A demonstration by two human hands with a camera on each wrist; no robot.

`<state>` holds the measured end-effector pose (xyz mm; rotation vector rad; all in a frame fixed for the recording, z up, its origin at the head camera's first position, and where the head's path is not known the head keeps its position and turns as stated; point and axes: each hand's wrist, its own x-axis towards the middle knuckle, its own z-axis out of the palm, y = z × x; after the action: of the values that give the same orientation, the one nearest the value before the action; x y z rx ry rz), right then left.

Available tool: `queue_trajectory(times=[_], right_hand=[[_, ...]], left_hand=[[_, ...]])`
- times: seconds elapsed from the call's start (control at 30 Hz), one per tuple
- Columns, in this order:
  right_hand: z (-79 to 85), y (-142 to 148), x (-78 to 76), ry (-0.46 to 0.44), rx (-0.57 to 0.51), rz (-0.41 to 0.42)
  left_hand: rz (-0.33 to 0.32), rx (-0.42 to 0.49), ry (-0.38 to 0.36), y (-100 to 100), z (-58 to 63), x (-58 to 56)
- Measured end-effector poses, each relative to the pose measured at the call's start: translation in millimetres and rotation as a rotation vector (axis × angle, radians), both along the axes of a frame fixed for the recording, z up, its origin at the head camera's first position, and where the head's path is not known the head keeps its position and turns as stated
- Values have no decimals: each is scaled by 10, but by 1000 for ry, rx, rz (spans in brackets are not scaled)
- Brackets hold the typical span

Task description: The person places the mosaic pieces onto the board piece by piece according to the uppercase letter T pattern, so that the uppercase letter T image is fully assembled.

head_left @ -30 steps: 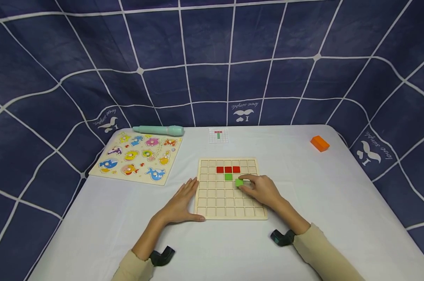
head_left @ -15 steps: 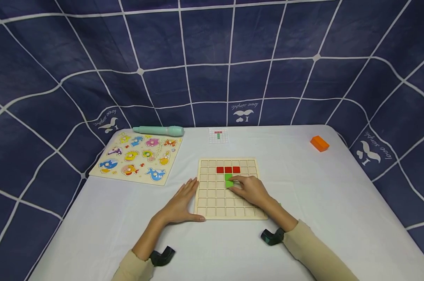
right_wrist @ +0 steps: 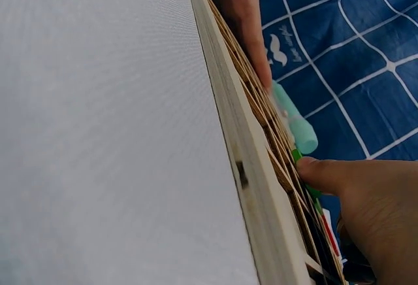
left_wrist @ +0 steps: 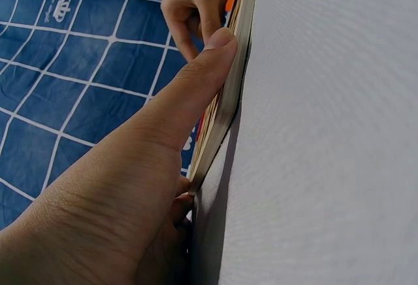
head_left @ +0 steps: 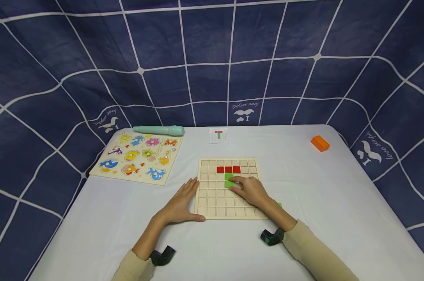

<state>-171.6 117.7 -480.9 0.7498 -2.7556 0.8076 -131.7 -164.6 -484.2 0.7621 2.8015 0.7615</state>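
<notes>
A wooden grid board (head_left: 217, 202) lies on the table with a row of red square tiles (head_left: 228, 169) in it. Under the middle red tile sits one green tile (head_left: 228, 176). My right hand (head_left: 249, 189) pinches a second green tile (head_left: 228, 184) between thumb and fingers, down at the cell just below the first. In the right wrist view its thumb touches green at the grid, while the other fingers are mostly hidden. Along the board's left side lies my left hand (head_left: 178, 203), fingers extended and thumb at the near corner; the left wrist view has this thumb (left_wrist: 212, 53) against the edge.
A fish peg puzzle (head_left: 134, 158) lies at the left, with a mint-green pen-shaped object (head_left: 159, 130) behind it. At the back is a small pattern card (head_left: 218, 136). An orange block (head_left: 320, 143) sits far right. Something green (head_left: 280, 204) shows beside my right forearm.
My right hand has moved left with the green tile, bringing it under the other green tile; over the last half second it hardly moves. The left hand stays put.
</notes>
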Motion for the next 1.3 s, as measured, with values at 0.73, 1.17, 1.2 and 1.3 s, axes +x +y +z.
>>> queue_trajectory(times=[0.73, 1.17, 1.2, 1.3], right_hand=[[106, 388, 212, 32, -63, 20], [59, 1116, 549, 14, -81, -50], [51, 1152, 562, 18, -80, -58], [32, 1237, 597, 35, -72, -74]], left_hand=[[0, -16, -15, 7, 28, 14], [5, 8, 9, 3, 22, 12], [5, 9, 12, 5, 22, 11], [4, 10, 7, 10, 23, 9]])
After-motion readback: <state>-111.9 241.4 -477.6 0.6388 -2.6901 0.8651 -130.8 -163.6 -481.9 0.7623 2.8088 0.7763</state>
